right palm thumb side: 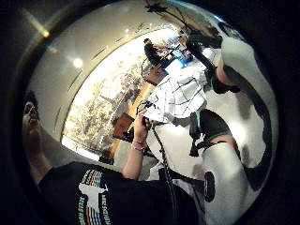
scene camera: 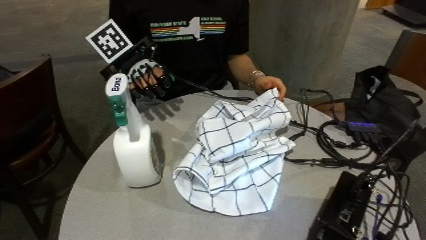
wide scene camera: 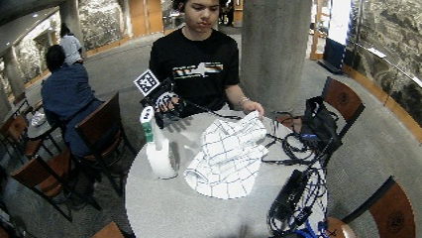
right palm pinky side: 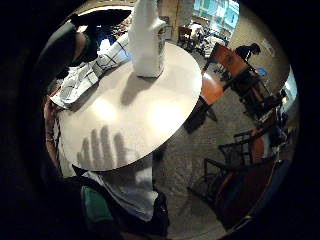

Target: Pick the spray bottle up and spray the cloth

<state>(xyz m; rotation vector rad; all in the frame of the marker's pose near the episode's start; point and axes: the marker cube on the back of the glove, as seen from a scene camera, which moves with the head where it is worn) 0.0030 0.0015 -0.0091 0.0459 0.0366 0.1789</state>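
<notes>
- From where I stand, the gloved right hand (scene camera: 148, 77) hangs in the air over the near edge of the round table (scene camera: 120, 210). Its fingers (scene camera: 154, 84) are spread and only slightly bent, and they hold nothing.
- The spray bottle (scene camera: 135, 155) stands upright on the table, out beyond the fingertips and lower than they are. Its white-and-green trigger head (scene camera: 118, 97) rises almost to finger height, and nothing is touching it.
- The checked cloth (scene camera: 236, 155) lies in a heap just beside the bottle, on the thumb side of the gloved hand. The person's bare hand (scene camera: 269, 86) pinches its top corner and lifts it a little.
- As I judge it, the step in hand is the reach, and the bottle is not yet picked up. To do it well, the fingers should come down around the narrow neck under the head and not the wide body, with the forefinger free for the trigger.
- I would close the hand only once the neck sits well into the palm, because the bottle is tall and a glancing touch near its top could tip it toward the cloth.
- I can't make out which way the nozzle points, so it may need turning toward the cloth before squeezing.
- Counting: one spray bottle, one cloth, one gloved hand and one bare hand at work. A tangle of black cables (scene camera: 333, 140) and a black bag (scene camera: 383, 107) lie well beyond the cloth, away from the fingers.
</notes>
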